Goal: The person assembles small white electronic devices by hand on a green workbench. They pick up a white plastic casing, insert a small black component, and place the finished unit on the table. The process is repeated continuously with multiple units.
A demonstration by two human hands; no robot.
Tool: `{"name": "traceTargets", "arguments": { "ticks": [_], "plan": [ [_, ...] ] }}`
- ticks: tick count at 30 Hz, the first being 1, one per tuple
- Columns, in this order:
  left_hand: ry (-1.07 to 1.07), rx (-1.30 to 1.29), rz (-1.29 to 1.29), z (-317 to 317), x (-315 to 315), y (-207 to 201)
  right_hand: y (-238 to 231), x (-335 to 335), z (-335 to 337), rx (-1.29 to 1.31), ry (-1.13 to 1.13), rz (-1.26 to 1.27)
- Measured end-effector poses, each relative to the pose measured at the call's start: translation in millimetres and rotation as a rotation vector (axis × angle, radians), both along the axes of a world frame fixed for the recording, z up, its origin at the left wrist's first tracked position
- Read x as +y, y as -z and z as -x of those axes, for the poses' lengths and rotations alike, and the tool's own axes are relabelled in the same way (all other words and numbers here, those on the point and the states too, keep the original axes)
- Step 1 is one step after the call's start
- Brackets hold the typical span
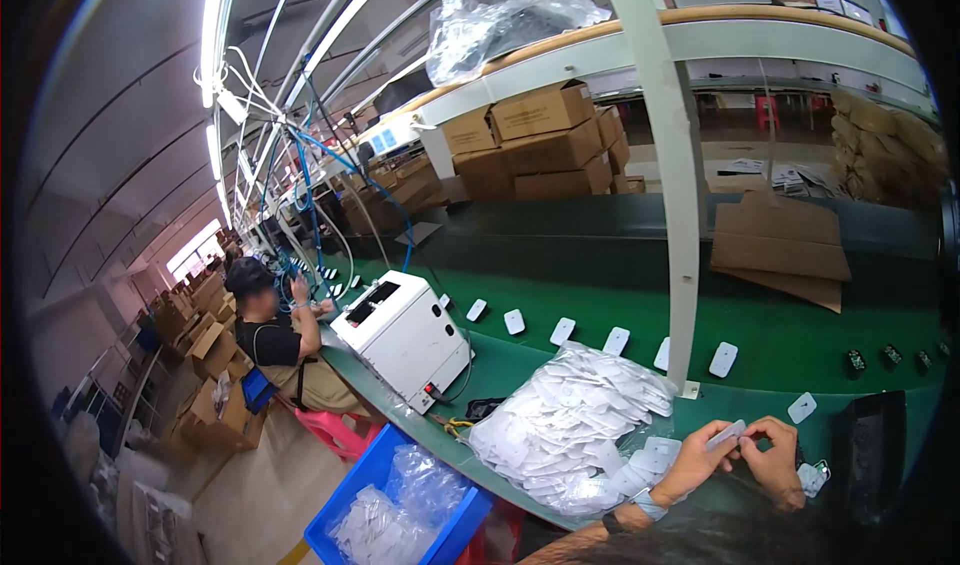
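My left hand (697,463) is closed, pinching a small white rounded plastic cover (728,434) between thumb and fingers. Close against it, my right hand (773,459) has its thumb and fingertips pressed together at the cover's edge; whatever they pinch is too small to make out. Left of my hands spreads a large heap of white flat pieces (575,420), with clear plastic around it. Beyond my right hand lies a single white cover (802,408) with a dark hole. A small white part with a green board (813,478) sits beside my right wrist.
White rounded units (563,331) stand in a row along the green belt (640,285), with dark circuit modules (892,356) farther right. A black tray (868,445) borders my right side. A metal post (680,195) rises ahead. Left are a white machine (405,340), blue bin (340,510) and seated co-worker (285,335).
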State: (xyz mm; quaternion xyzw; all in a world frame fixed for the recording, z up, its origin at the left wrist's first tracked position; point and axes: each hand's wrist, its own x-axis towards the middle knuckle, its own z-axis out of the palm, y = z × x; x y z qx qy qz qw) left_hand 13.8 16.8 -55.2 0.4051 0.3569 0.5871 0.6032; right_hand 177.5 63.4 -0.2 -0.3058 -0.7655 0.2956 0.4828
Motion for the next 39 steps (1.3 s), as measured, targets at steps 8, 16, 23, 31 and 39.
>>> {"name": "traceTargets", "arguments": {
  "ticks": [8, 16, 23, 31, 39],
  "plan": [
    [-0.093, 0.178, -0.051, -4.4, -4.7, -10.6, 2.0, 1.4, 3.6, -0.009, 0.063, -0.046],
    [-0.234, 0.198, -0.144, -10.8, -15.2, -25.0, 1.7, 0.2, 6.0, -0.012, 0.055, -0.040],
    [-0.336, 0.578, -0.280, -12.5, -11.4, -34.2, -6.0, 0.2, -1.5, 0.036, 0.073, -0.046],
    [-0.348, 0.048, -0.199, -8.5, -16.7, -42.6, -8.8, -2.4, 5.3, 0.090, 0.014, -0.040],
    [-0.363, 0.184, -0.195, -11.9, -22.7, -45.3, -10.7, -6.2, 2.5, 0.081, -0.008, -0.184]
  ]
}}
